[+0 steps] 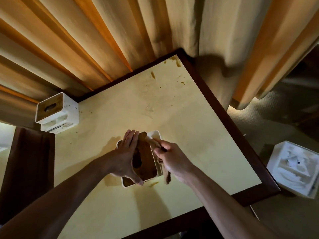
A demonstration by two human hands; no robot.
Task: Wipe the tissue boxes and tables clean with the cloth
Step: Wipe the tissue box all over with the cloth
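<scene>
A white tissue box with a brown wooden lid stands on the cream table in front of me. My left hand lies over its left side, fingers straight along the lid and thumb hooked at the near corner. My right hand grips a brown cloth and holds it against the box's right edge; one end of the cloth hangs down past the near side. A second white tissue box with a wooden lid stands at the table's far left corner.
Brown stains mark the table near its far corner and one small smear lies by the near box. Curtains hang right behind the table. A white moulded foam block lies on the carpet to the right.
</scene>
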